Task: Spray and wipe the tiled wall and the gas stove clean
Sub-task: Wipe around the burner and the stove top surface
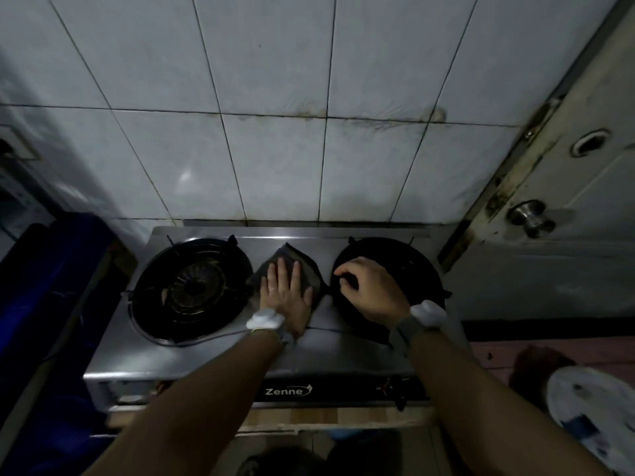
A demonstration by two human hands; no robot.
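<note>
Cloth (302, 269) lies under flat left hand (287, 290).

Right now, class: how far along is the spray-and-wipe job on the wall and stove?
Done: nothing can be confirmed.
In hand: the left hand presses a dark cloth flat on the gas stove between burners; the right hand grips the right burner grate.
Left: the tiled wall has brown stains along a grout line.

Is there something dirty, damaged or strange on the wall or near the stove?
Yes. Brown stains run along a grout line of the tiled wall, high above the gas stove. The door frame on the right has dark, peeling patches. On the stove itself nothing looks askew.
</note>
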